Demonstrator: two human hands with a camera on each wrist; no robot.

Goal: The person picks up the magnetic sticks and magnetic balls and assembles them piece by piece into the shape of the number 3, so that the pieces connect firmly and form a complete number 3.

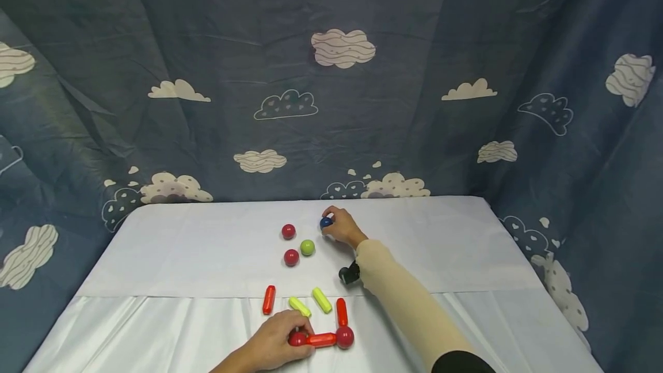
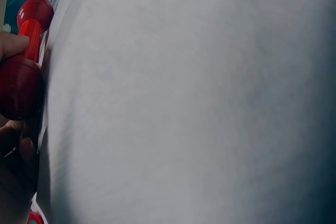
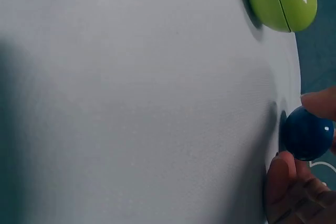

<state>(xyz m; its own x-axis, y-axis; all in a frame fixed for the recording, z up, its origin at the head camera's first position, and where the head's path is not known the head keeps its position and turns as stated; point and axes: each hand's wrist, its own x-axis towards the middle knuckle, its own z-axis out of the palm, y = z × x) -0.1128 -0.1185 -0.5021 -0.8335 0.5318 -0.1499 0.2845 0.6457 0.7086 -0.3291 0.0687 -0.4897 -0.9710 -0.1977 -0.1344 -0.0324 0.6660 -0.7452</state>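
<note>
apparently fetching the blue ball [image 1: 326, 223], pinched in the right hand [image 1: 344, 229] near the far edge of the bench [image 1: 181, 252], while gripping the red piece [image 1: 322, 340] up front with the left hand [image 1: 277, 340], and likely needing a steady lift next.

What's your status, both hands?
Left hand grips red ball-and-rod assembly. Right hand pinches blue ball. Two loose lime rods between the hands, possibly in the way.
</note>
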